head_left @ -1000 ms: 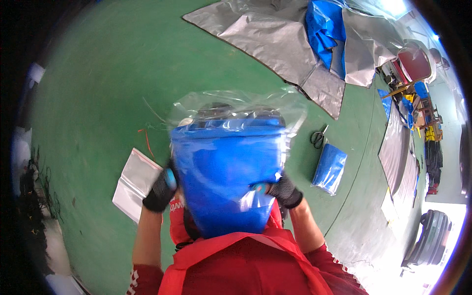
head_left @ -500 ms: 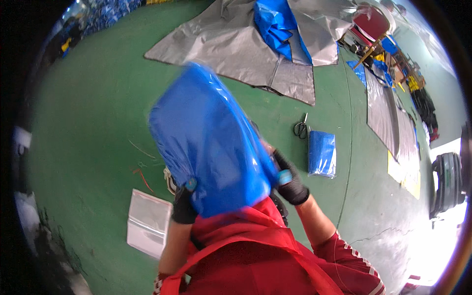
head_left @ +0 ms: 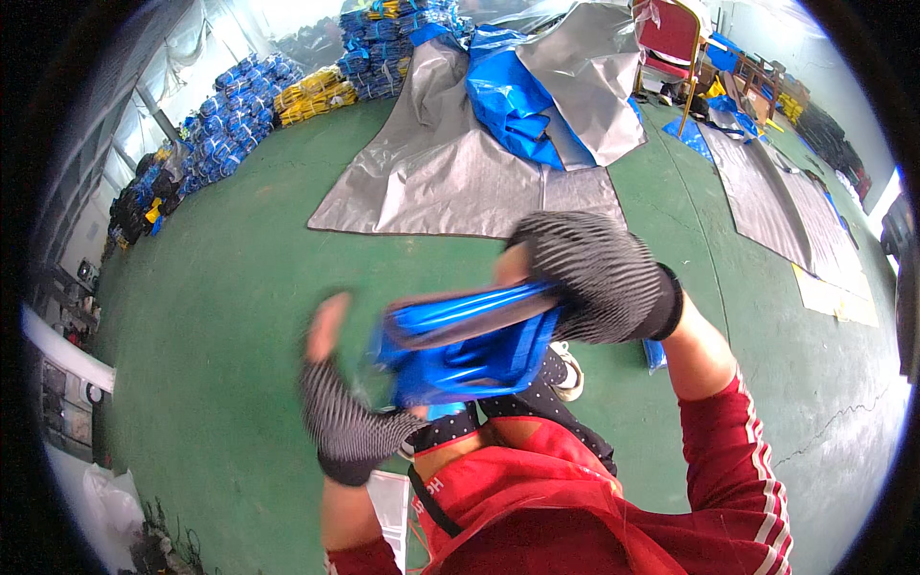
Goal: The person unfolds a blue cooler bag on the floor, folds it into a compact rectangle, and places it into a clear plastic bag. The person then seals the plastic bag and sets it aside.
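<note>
A folded blue tarp in a clear plastic bag (head_left: 470,350) is held flat in front of my chest. My right hand (head_left: 589,273), in a grey knit glove, grips its upper right edge from above. My left hand (head_left: 340,407), also gloved, sits at the bag's lower left corner and is blurred by motion; its bare fingertips point upward beside the bag. I cannot tell whether it clasps the bag.
A large silver tarp (head_left: 450,172) with a crumpled blue tarp (head_left: 513,96) lies on the green floor (head_left: 220,287) ahead. Stacks of blue and yellow bundles (head_left: 287,91) line the far side. A red chair (head_left: 671,38) and grey sheets (head_left: 776,192) are at the right. A white sheet (head_left: 393,503) lies by my feet.
The bagged blue tarp has gone from upright in front of me to lying flat and lower. My right hand has moved on top of it. The view has tilted up toward the far stacks.
</note>
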`<state>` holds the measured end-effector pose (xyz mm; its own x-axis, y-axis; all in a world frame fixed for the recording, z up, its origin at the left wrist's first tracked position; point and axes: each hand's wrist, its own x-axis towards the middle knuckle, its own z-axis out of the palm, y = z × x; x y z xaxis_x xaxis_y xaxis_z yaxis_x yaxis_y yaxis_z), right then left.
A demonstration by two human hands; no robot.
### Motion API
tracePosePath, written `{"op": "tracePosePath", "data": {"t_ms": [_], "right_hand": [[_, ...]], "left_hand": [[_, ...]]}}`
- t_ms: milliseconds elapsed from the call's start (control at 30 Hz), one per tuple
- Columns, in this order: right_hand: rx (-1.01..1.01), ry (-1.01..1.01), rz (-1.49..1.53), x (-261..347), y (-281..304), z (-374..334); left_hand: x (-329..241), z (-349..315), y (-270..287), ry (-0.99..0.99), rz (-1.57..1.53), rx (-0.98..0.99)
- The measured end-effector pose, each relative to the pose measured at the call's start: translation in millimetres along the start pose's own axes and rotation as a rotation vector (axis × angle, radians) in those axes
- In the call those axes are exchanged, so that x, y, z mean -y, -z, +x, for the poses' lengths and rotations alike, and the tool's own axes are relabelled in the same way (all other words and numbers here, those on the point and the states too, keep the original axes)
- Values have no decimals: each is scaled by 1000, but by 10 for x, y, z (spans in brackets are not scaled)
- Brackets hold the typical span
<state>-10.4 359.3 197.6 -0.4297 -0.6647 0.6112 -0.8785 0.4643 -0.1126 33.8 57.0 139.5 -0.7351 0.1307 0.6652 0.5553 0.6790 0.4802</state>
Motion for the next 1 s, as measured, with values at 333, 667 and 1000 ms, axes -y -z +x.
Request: {"op": "tracePosePath", "data": {"t_ms": [333,667,1000], "right_hand": [[-596,-807,1328,-66,-648,172],[-986,-848,934,195,-1075,402],[-906,-828,1109,152,-1089,333]], "left_hand": [[442,220,-563,221,-515,-447],[255,289,-384,473,-1072,-650],[132,253,-385,581,-991,-847]]}}
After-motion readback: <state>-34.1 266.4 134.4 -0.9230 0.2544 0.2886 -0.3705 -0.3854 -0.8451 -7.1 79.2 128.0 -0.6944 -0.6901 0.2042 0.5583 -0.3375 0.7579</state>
